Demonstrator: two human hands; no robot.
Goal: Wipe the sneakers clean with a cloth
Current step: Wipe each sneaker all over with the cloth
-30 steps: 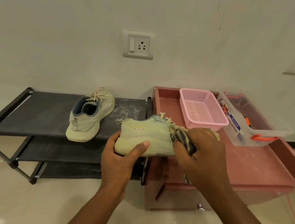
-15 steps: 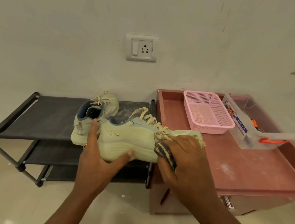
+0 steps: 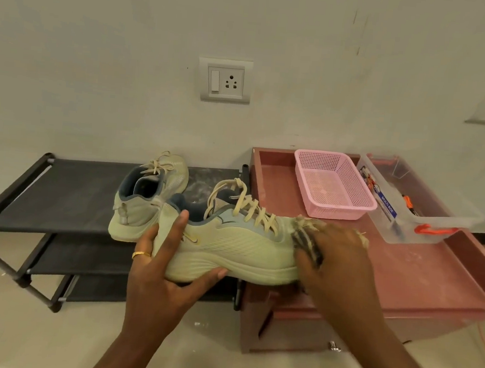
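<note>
The left hand (image 3: 163, 271) gripped the heel of a pale sneaker (image 3: 230, 247); the right hand (image 3: 340, 260), blurred, seemingly clutched a cloth (image 3: 308, 244) against its toe.

Two sneakers (image 3: 238, 248) (image 3: 136, 209) — one cloth (image 3: 307, 245) (one basket (image 3: 332, 212)).

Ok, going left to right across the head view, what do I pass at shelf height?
Black shoe rack → resting sneaker → held sneaker → pink basket → clear storage box. Left out: the left hand gripping the held sneaker and the right hand with the cloth, since they overlap their neighbours.
</note>
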